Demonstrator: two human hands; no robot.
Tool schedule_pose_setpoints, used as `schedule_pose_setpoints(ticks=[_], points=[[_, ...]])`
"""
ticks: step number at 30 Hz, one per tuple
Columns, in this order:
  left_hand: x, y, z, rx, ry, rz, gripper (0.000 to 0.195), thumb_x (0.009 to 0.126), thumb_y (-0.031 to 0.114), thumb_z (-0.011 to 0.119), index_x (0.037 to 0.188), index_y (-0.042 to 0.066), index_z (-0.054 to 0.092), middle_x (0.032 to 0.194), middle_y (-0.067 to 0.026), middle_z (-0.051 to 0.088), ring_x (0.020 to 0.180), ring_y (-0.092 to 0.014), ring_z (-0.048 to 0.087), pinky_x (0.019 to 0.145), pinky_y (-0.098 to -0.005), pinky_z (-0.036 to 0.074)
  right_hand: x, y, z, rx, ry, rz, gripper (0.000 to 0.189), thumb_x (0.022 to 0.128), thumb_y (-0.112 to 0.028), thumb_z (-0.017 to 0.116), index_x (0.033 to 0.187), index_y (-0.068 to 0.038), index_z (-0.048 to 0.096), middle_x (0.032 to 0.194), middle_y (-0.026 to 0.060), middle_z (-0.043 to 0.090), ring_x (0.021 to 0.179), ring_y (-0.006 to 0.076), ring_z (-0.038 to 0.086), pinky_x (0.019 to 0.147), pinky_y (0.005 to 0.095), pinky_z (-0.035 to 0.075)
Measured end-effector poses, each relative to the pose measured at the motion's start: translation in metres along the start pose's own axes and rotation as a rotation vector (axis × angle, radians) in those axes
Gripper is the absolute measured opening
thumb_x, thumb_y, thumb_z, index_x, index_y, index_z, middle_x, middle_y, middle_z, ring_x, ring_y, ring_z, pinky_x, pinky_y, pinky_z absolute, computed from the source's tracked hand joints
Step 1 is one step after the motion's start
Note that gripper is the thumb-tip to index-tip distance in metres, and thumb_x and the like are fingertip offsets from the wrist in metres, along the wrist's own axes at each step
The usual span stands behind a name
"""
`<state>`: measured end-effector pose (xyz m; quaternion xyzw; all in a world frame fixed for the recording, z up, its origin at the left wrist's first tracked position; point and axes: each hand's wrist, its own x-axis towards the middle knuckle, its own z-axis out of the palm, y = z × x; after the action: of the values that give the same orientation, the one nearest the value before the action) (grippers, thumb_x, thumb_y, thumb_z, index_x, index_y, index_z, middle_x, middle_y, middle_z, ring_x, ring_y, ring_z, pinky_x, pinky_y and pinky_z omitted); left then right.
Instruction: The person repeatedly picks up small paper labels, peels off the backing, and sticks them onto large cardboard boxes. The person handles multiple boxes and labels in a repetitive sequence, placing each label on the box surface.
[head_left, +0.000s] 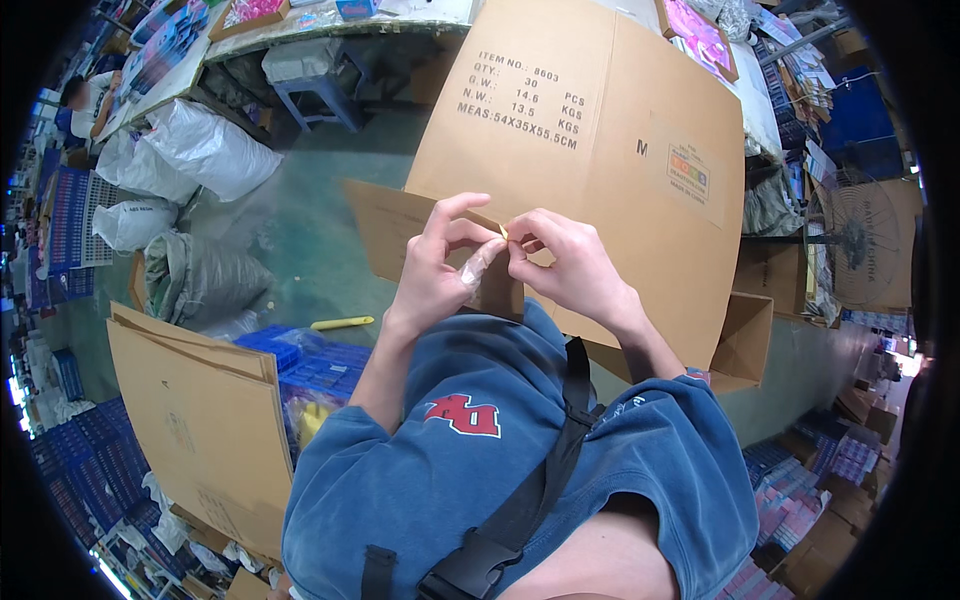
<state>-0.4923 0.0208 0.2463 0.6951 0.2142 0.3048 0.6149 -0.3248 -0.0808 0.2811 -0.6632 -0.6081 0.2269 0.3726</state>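
Observation:
My left hand (454, 259) and my right hand (574, 262) meet in front of my chest, fingertips pinched together on a small yellowish strip (504, 232). Clear film or tape wraps the left thumb. What the strip is made of is too small to tell. Directly beyond the hands a large flattened cardboard carton (525, 172) with printed writing leans upright, its top by the worktable. A cardboard flap (382, 225) sticks out to its left, partly behind my left hand.
White sacks (214, 150) and a blue stool (315, 82) stand beyond, at left. Folded cartons (195, 420) stand near my left side, beside blue plastic crates (322, 367). A fan (855, 232) is at right. Another person (94, 105) sits far left.

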Motion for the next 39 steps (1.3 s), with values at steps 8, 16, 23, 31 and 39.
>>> schedule_pose_setpoints(ticks=[8,16,23,31,39], points=[[-0.009,-0.002,-0.002,0.006,0.012,0.005,0.05,0.088,0.001,0.073,0.133,0.008,0.051,0.093,-0.0109,0.075,0.092,-0.021,0.074,0.083,-0.032,0.058,0.0,0.003,-0.001,0.394,-0.121,0.269,0.014,0.089,-0.006,0.071,0.098,0.003,0.065,0.088,0.0071,0.069,0.085,0.0125,0.07,0.077,0.026,0.057],[-0.014,-0.003,0.006,0.172,0.025,0.136,0.052,0.086,-0.001,0.073,0.134,0.008,0.054,0.094,-0.0126,0.075,0.091,-0.024,0.075,0.081,-0.0321,0.059,-0.002,0.006,-0.014,0.332,-0.212,0.309,0.017,0.094,-0.012,0.068,0.102,0.003,0.068,0.087,0.0147,0.073,0.082,0.0192,0.073,0.075,0.03,0.057],[-0.014,-0.004,0.012,0.112,-0.008,0.028,0.053,0.086,-0.001,0.073,0.135,0.008,0.055,0.095,-0.0128,0.075,0.092,-0.023,0.074,0.084,-0.0329,0.059,-0.01,-0.001,-0.013,0.091,-0.198,0.195,0.013,0.091,-0.009,0.067,0.095,0.003,0.066,0.088,0.0167,0.07,0.081,0.0236,0.072,0.077,0.0328,0.057],[-0.01,-0.001,0.022,-0.015,-0.068,-0.043,0.052,0.088,0.001,0.074,0.134,0.006,0.052,0.093,-0.0116,0.075,0.09,-0.019,0.074,0.082,-0.0316,0.058,-0.022,0.005,-0.022,0.269,-0.175,0.323,0.017,0.088,-0.014,0.069,0.092,0.002,0.065,0.083,0.016,0.071,0.077,0.0232,0.071,0.071,0.0328,0.056],[0.004,0.018,0.065,0.06,-0.291,-0.099,0.054,0.088,0.0,0.073,0.135,0.004,0.048,0.087,-0.0129,0.074,0.085,-0.02,0.073,0.078,-0.0302,0.057,-0.071,0.01,-0.063,0.362,-0.08,0.43,0.017,0.091,-0.014,0.069,0.1,0.001,0.07,0.082,0.0152,0.073,0.076,0.0236,0.073,0.07,0.032,0.056]])
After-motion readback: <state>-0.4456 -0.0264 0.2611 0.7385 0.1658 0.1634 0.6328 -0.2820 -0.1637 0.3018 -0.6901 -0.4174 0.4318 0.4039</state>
